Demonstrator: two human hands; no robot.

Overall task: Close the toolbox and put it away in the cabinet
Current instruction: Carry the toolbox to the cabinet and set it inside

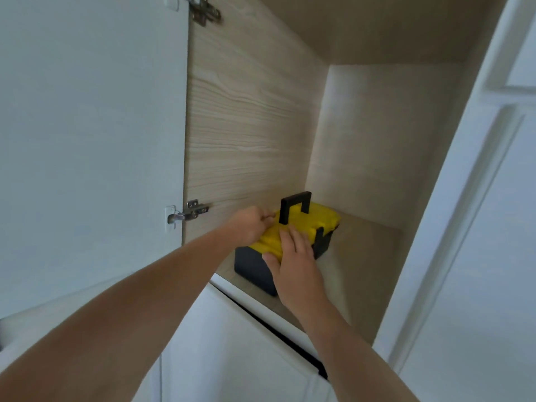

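So the toolbox point(285, 245) is already sitting on the shelf point(359, 256) inside the cabinet point(246, 126), near the front edge and angled a bit, closer to the left wall than the right. Yellow lid looks shut, black handle point(295, 208) standing straight up. Your left hand point(249, 226) is curled up against the far left side of the lid with the fingers bunched together, maybe pinching something small there, but I honestly can't tell what. Your right hand point(295, 266) lies flat over the near corner, fingers spread and resting on the lid, thumb down on the dark front side, not clamped on anything. It's hard plastic, so stiff and not fragile, and I'd guess a bit slick under a flat palm. How heavy depends on what's inside, which you can't see, so treat it like it's loaded. If you want to shove it deeper, I'd push low on the dark body, not the lid, or just grab that upright handle, since that's the part made for carrying.
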